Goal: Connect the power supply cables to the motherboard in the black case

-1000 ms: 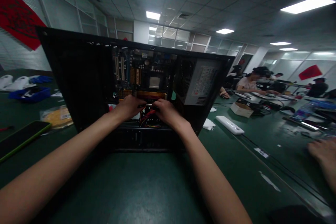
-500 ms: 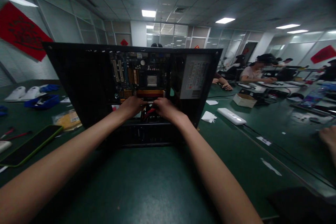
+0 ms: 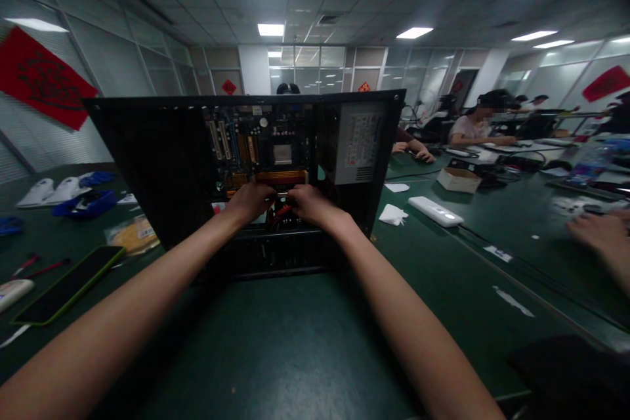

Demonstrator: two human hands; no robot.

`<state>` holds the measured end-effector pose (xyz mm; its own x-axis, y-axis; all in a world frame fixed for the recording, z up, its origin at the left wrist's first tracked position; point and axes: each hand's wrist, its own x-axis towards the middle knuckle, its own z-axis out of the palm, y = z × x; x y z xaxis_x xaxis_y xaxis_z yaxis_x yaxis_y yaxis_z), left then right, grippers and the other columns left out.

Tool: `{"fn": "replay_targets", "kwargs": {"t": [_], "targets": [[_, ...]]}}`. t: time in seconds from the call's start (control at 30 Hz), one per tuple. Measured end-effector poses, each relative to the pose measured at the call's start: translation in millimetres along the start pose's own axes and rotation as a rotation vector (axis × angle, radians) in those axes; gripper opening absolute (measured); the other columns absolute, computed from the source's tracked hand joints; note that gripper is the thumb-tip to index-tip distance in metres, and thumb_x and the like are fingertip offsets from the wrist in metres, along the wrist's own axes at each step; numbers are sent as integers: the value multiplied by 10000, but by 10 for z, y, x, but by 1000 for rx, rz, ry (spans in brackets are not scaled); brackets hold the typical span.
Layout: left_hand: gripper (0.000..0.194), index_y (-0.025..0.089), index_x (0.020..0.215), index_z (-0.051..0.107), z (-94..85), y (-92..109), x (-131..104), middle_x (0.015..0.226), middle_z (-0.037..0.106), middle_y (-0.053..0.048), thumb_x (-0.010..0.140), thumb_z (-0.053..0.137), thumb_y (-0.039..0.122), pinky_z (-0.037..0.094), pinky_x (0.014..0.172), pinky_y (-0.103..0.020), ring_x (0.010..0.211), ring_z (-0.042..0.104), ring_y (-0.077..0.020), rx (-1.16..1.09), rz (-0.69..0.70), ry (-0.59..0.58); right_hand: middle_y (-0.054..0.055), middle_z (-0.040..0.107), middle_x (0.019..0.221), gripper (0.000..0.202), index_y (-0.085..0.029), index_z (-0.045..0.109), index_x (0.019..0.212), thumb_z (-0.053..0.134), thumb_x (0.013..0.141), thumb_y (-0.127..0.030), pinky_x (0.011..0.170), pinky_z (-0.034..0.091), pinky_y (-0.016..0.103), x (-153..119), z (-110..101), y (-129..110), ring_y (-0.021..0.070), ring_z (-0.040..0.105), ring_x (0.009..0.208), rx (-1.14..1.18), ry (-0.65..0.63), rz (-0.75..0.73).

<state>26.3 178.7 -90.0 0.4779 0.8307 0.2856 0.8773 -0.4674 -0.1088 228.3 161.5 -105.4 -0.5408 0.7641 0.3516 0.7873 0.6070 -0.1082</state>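
An open black computer case stands on the green table, its inside facing me. Inside it are a motherboard with a square metal processor socket, and a power supply with a white label at the right. Below the red and yellow memory slots, my left hand and my right hand reach in, close together, fingers closed. Red and dark wires lie between and just under the fingertips. What either hand grips is too small and dark to make out.
Left on the table are a phone, a bagged yellow item and a blue tray. To the right are a white power strip, crumpled tissue, an open box and another person's hand.
The view has shifted slightly. Both my hands stay inside the case at nearly the same place. At the right edge, another person's hand has come further into view.
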Motion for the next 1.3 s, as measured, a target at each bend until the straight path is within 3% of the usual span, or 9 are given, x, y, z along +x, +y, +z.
{"fn": "replay_targets", "kwargs": {"t": [0.3,0.53,0.83,1.07,1.3], "targets": [[332,216,1122,774,-167,150,-48,1065,769,-149,946,498,271,548,843,-378,992,730,-315,138,-39,-98,129,693,1139,247,-130,730,1091,611,876,-97,842,453,261,-11,-31,-40,220,648,1049,9,1,22],[337,130,1050,770,-155,177,14,1051,750,-210,917,469,200,551,830,-398,993,725,-344,133,-12,-83,124,676,1139,253,-130,719,1092,606,868,-99,835,455,267,18,-25,-37,218,643,1032,-23,13,14],[323,151,1050,760,-111,139,15,1043,754,-180,929,466,209,548,811,-364,990,727,-317,79,5,-49,130,674,1109,257,-137,734,1093,553,911,-129,843,465,291,87,-46,-69,229,633,1044,-134,63,-8],[325,194,1057,767,-118,110,-7,1104,755,-150,951,462,231,531,868,-344,1037,717,-284,30,1,-64,139,677,1118,244,-106,697,1080,507,926,-112,838,477,281,132,-59,-108,223,652,1008,-187,61,-41],[322,180,1026,778,-142,120,-8,1055,762,-163,942,473,238,537,824,-342,1013,725,-303,30,-15,-63,169,685,1126,249,-110,681,1104,497,941,-145,834,493,327,137,-102,-182,273,650,1058,-255,11,6]]}}
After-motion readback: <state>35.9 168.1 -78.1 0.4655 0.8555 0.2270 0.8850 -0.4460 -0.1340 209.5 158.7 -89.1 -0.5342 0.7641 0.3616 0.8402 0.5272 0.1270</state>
